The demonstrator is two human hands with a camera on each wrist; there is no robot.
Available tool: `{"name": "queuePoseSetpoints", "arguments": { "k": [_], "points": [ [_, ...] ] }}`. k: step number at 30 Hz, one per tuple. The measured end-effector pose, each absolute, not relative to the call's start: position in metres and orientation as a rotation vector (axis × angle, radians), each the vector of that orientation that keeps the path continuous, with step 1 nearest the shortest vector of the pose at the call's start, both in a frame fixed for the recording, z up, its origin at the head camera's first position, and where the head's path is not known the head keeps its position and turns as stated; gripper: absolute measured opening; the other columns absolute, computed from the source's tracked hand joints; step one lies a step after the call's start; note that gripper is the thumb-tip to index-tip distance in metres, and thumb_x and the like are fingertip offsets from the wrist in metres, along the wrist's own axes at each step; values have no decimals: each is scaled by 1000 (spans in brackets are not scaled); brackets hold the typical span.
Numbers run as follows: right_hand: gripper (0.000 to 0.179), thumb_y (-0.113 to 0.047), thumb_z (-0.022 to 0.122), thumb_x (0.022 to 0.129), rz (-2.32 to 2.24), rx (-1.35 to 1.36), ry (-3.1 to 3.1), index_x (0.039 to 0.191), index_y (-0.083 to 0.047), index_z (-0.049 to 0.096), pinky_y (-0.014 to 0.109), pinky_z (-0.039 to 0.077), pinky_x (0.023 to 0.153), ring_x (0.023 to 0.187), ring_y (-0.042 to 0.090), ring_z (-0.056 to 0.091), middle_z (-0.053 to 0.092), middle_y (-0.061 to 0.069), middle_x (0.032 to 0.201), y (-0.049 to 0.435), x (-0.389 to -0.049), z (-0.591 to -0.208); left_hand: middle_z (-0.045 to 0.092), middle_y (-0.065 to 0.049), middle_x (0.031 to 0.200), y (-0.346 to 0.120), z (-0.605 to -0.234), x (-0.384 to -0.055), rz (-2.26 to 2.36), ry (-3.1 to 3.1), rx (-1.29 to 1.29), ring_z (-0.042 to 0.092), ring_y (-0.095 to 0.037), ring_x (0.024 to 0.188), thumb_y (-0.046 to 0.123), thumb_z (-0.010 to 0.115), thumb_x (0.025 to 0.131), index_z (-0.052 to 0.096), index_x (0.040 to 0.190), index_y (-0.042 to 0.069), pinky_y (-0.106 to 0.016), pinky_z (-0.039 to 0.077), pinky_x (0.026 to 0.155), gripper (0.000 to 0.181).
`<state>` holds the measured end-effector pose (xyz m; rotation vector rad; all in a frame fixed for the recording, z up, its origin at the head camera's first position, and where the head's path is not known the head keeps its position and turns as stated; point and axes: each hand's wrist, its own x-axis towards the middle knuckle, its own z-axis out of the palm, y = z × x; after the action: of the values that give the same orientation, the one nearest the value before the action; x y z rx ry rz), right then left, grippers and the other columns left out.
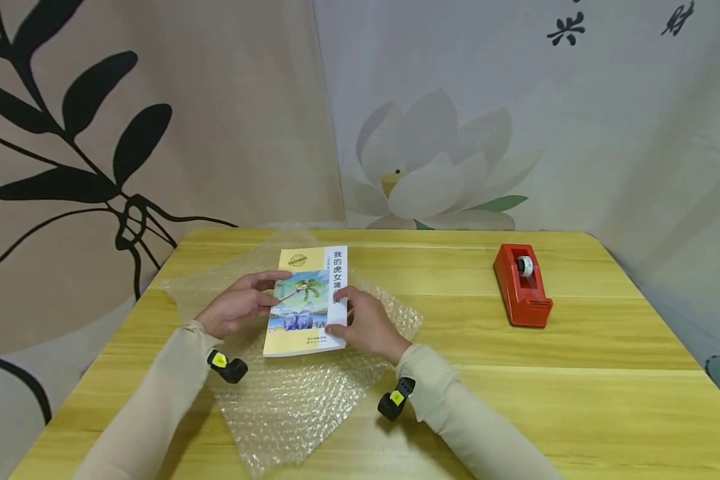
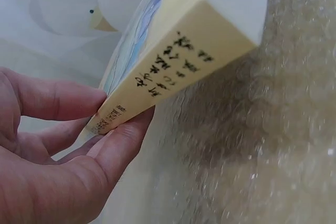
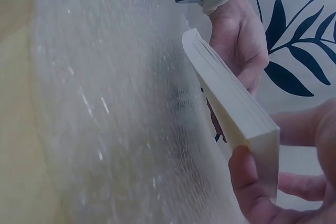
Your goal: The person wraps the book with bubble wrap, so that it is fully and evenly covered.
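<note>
A paperback book (image 1: 300, 293) with a yellow, white and blue cover is held between both hands, its cover facing up. My left hand (image 1: 238, 307) pinches its left edge, where the left wrist view shows a yellow spine (image 2: 178, 69) with dark writing. On the opposite edge my right hand (image 1: 369, 323) grips the book, thumb and fingers on either face; the pale page edges (image 3: 228, 82) show in the right wrist view. Beneath lies a sheet of clear bubble wrap (image 1: 294, 407), set diagonally. The wrist views show the book raised off it, partly shading it.
A red tape dispenser (image 1: 522, 287) with a small roll in it stands on the right side of the yellow wooden table (image 1: 576, 413). Behind the table hangs a printed curtain (image 1: 456, 153) with a lotus and dark leaves.
</note>
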<state>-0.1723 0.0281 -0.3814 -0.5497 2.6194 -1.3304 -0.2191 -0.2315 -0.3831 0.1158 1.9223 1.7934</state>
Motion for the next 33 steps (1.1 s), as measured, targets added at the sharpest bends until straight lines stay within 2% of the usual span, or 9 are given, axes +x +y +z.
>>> {"name": "queuePoseSetpoints", "arguments": {
  "k": [25, 33],
  "points": [
    [59, -16, 74, 77, -1353, -583, 2525, 127, -4, 47, 18, 49, 55, 71, 9, 57, 62, 8, 93, 4, -161, -383, 38, -18, 138, -258, -382, -213, 1634, 2032, 74, 60, -24, 105, -3, 49, 88, 31, 142, 14, -39, 52, 88, 59],
    [61, -17, 75, 76, -1327, -583, 2516, 129, -4, 46, 18, 48, 56, 71, 8, 56, 61, 7, 92, 2, -157, -384, 34, -18, 142, -264, -379, -209, 1524, 2104, 82, 58, -24, 107, 2, 55, 87, 37, 139, 14, -38, 51, 91, 56]
  ]
}}
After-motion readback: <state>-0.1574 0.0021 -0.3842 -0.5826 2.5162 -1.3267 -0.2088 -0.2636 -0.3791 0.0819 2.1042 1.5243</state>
